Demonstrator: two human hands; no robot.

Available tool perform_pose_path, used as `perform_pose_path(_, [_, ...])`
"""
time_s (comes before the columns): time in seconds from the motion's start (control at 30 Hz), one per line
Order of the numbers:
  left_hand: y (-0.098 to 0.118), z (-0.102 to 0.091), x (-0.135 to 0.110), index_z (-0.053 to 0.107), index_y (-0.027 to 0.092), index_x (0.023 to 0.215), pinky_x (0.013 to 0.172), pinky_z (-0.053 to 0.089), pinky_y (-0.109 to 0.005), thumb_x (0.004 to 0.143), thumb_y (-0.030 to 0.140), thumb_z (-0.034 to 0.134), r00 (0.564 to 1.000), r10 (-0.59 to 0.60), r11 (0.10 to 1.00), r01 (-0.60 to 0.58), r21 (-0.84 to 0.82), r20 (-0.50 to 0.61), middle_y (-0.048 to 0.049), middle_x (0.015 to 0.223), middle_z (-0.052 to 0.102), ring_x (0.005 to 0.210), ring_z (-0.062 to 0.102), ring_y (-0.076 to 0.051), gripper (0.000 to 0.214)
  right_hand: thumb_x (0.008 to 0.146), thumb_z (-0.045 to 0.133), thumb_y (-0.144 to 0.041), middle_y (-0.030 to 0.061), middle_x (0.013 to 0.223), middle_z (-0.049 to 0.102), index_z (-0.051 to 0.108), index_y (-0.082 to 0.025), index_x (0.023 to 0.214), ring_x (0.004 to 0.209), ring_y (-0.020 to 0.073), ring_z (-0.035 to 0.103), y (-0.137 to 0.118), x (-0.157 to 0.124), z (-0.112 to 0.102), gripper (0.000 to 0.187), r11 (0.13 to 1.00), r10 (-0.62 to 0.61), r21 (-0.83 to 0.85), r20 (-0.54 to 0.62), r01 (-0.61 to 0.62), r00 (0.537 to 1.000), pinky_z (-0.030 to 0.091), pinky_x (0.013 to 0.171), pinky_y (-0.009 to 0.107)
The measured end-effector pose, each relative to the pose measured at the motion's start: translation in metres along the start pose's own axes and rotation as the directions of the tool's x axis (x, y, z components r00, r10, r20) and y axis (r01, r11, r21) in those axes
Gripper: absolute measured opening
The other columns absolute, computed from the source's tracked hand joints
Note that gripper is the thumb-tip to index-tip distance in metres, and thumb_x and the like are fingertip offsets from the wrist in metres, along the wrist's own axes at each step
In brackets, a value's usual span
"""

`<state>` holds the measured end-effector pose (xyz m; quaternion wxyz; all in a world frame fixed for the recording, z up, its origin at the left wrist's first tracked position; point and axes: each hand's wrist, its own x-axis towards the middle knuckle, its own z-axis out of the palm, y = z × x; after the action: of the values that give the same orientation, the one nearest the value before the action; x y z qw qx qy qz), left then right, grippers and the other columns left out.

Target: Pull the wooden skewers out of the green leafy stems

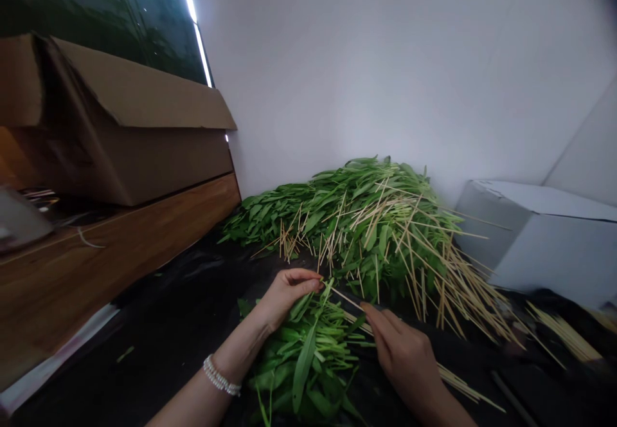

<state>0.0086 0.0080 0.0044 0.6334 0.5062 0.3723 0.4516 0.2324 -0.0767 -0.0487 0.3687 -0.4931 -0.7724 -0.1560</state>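
Observation:
My left hand (285, 293), with a pearl bracelet (219, 377) on the wrist, pinches a green leaf stem at the top of a small heap of loose leaves (308, 356) in front of me. My right hand (402, 350) holds a thin bamboo skewer (349, 299) whose tip points at the pinched leaf. Behind both hands lies a large pile of skewered green leaves (371, 221), the sticks fanning out to the right.
A black sheet (193, 305) covers the work surface. A brown cardboard box (130, 137) sits on a wooden ledge (106, 260) at the left. A white box (544, 234) stands at the right, with loose skewers (562, 330) beside it. White wall behind.

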Motion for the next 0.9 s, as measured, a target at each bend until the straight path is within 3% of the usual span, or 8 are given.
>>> perform_pose_path(0.9, [-0.0013, 0.0004, 0.0002, 0.074, 0.014, 0.078, 0.069, 0.046, -0.021, 0.060, 0.027, 0.083, 1.000, 0.000, 1.000, 0.000, 0.010, -0.025, -0.0028, 0.071, 0.072, 0.067, 0.063, -0.011, 0.024, 0.096, 0.036, -0.019, 0.0046, 0.078, 0.065, 0.060, -0.014, 0.116, 0.068, 0.0148, 0.065, -0.0018, 0.0004, 0.0006, 0.032, 1.000, -0.020, -0.001, -0.020, 0.020, 1.000, 0.047, 0.063, 0.024])
